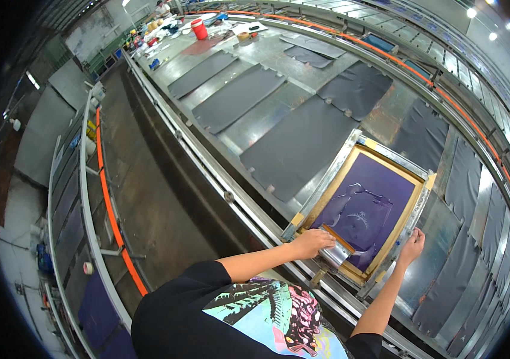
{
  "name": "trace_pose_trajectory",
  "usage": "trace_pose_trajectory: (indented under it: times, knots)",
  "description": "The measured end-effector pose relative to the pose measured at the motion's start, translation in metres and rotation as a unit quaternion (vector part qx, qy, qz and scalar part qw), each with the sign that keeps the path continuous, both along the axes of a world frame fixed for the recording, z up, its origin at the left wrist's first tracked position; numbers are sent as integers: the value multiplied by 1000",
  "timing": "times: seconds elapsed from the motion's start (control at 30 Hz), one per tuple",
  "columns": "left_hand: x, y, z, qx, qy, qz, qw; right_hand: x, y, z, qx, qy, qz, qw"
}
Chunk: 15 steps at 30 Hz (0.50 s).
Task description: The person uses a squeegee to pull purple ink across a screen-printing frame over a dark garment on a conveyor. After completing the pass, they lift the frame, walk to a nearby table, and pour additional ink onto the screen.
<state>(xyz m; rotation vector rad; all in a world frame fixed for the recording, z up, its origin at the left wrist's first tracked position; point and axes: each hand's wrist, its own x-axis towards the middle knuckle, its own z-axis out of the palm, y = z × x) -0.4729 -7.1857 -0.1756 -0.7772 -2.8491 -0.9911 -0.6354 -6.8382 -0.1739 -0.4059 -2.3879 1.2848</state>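
A screen printing frame (pixel 325 182) with pale metal sides lies on the long table in front of me. Its mesh (pixel 381 179) is dark purple, bordered in yellow, with wet glossy ink and a faint pale curved mark on it. At the near left corner, my left hand (pixel 313 243) is closed on a squeegee (pixel 334 253) with a silver metal body and an orange-brown edge. The squeegee rests tilted at the near end of the mesh. My right hand (pixel 411 245) has its fingers curled together beside the frame's right side; what they hold, if anything, is hidden.
Dark grey fabric pieces (pixel 300 146) lie in rows along the metal-topped table. A metal rail (pixel 207 173) runs along its near edge. Farther back stand a red bucket (pixel 198 29) and cluttered supplies. Another table with an orange strip (pixel 111 221) is at left, across an aisle.
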Motion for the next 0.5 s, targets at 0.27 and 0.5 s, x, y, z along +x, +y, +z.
trace_pose_trajectory:
  times: [0.27,0.5]
  knots:
    - [-30,-244,17,-98,-19,16,995,1,-253,-39,-53,-12,13,998]
    - [-42,-355,29,-128,-72,37,988,-8,-363,-75,-81,-16,-8,997]
